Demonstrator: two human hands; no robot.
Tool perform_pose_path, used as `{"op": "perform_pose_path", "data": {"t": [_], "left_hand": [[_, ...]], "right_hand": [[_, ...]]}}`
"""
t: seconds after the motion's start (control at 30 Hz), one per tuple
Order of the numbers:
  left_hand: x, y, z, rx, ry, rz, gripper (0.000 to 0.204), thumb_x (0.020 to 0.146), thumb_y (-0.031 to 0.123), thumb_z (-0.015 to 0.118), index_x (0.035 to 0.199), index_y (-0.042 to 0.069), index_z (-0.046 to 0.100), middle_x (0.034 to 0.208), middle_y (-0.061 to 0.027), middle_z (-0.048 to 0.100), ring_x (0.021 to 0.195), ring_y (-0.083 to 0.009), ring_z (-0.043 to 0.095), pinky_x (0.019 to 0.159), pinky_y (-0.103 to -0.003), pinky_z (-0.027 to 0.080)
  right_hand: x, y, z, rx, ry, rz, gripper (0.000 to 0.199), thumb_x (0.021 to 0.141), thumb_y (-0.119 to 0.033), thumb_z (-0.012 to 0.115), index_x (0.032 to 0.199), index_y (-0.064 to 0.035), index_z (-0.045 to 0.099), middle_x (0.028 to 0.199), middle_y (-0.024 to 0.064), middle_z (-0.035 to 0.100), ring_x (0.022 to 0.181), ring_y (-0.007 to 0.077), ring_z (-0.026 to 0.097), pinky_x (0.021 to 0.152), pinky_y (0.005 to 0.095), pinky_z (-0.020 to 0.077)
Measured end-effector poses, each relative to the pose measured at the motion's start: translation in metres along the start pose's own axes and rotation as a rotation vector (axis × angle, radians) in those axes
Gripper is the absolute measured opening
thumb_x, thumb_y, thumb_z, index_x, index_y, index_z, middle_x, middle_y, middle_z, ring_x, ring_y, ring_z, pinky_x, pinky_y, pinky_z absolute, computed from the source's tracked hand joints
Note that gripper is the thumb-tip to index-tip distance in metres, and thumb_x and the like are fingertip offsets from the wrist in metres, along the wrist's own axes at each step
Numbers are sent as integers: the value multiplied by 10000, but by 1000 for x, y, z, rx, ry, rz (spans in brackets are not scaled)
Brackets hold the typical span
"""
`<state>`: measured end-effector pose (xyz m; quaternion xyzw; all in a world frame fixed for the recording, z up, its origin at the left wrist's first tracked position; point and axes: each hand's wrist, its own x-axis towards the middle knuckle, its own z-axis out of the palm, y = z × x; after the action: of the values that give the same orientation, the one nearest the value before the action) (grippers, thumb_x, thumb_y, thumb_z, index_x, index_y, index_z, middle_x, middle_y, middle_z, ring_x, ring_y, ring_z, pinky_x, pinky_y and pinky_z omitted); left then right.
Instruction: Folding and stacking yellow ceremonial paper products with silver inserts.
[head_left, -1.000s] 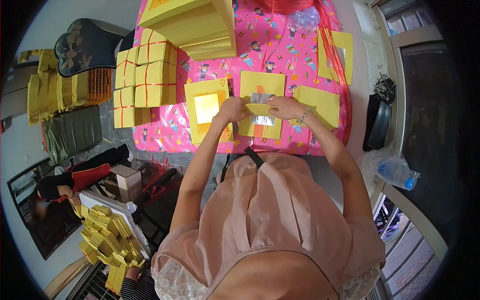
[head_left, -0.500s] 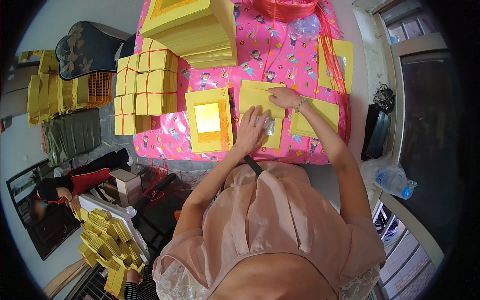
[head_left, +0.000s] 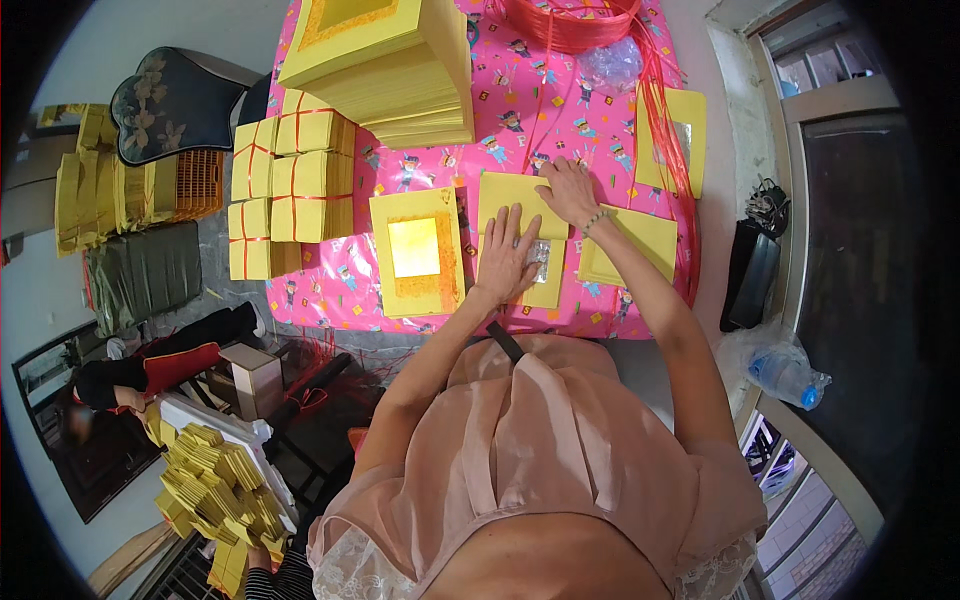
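My left hand (head_left: pixel 507 258) lies flat, fingers spread, on a yellow paper sheet with a silver foil square (head_left: pixel 540 262) on the pink patterned table cover (head_left: pixel 500 140). My right hand (head_left: pixel 568 190) presses palm-down on the folded upper part of that yellow sheet (head_left: pixel 512 190). To the left lies a stack of yellow sheets with a gold foil square (head_left: pixel 416 250). To the right sits a pile of folded yellow sheets (head_left: pixel 640 240).
A tall stack of yellow paper (head_left: pixel 390 60) stands at the back. Tied yellow bundles (head_left: pixel 290 180) sit at the table's left edge. Red strings (head_left: pixel 660 110) run along the right side. A plastic bottle (head_left: pixel 785 372) lies at the right. Another person (head_left: pixel 120 390) handles folded yellow papers (head_left: pixel 215 490) lower left.
My left hand has slid down onto the foil sheet and flattened out. My right hand has moved up onto the folded upper part. The view has shifted a little.
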<state>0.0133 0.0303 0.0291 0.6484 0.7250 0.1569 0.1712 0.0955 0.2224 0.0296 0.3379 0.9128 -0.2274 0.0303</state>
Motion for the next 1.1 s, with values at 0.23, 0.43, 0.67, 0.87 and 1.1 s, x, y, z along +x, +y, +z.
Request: {"op": "perform_pose_path", "data": {"t": [0.23, 0.43, 0.67, 0.87, 1.1], "left_hand": [[0, -3, 1, 11, 0, 21, 893, 774, 353, 707, 1515, 161, 246, 1531, -251, 209, 1406, -459, 200, 1137, -567, 194], [3, -5, 3, -16, 9, 30, 918, 744, 324, 725, 1513, 168, 249, 1533, -249, 202, 1410, -454, 189, 1150, -556, 175], [4, -10, 8, -25, 25, 51, 911, 744, 330, 717, 1512, 170, 255, 1532, -249, 208, 1405, -456, 200, 1147, -559, 185], [5, -11, 9, -31, 34, 63, 913, 736, 329, 716, 1510, 165, 261, 1530, -249, 212, 1399, -460, 210, 1142, -562, 194], [5, -11, 9, -62, 38, 53, 884, 761, 395, 672, 1507, 143, 271, 1486, -248, 278, 1385, -464, 225, 1134, -579, 179]], "right_hand": [[9, -7, 15, -6, 108, -67, 362, 824, -263, 661, 1126, -73, 603, 1084, 117, 590, 1080, 294, 543, 927, 464, 384], [12, -5, 26, 55, 55, -71, 353, 828, -268, 656, 1131, -92, 611, 1131, 109, 591, 1110, 289, 533, 936, 467, 380], [12, -6, 28, 82, 59, -36, 334, 825, -241, 657, 1123, -99, 610, 1150, 104, 583, 1130, 303, 525, 959, 470, 374], [13, -9, 26, 99, 22, -14, 325, 824, -217, 663, 1122, -99, 608, 1161, 106, 580, 1138, 308, 522, 964, 473, 376], [11, -11, 29, 83, 77, -26, 316, 816, -204, 676, 1104, -92, 612, 1138, 102, 580, 1123, 299, 523, 954, 463, 388]]}}
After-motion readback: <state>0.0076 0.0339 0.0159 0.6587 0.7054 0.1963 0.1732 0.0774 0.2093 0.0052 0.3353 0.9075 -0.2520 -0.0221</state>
